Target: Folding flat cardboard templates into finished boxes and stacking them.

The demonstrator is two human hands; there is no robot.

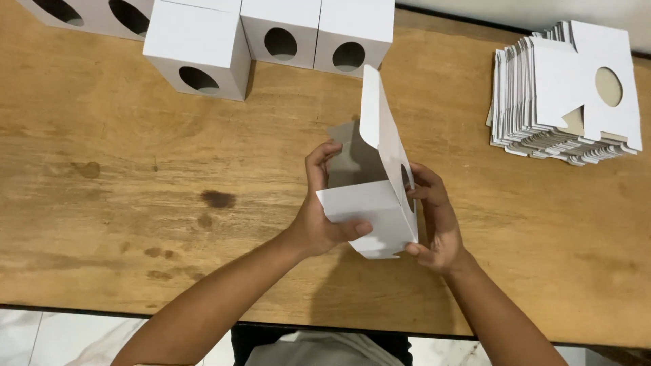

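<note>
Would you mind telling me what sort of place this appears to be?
Probably a small packaging or craft workspace: a worn wooden table, a stack of flat white die-cut cardboard blanks, finished white cardboard boxes with round holes, and a half-folded white cardboard box held between the left hand and right hand.

bare table [135, 203] lies open left and near the hands. far off, a row of boxes [271, 34] blocks the way; far right stands a stack of flats [563, 95].

My one head-worn view looks steeply down, close over the wooden table [135, 203], near edge at bottom, far edge at top.
</note>
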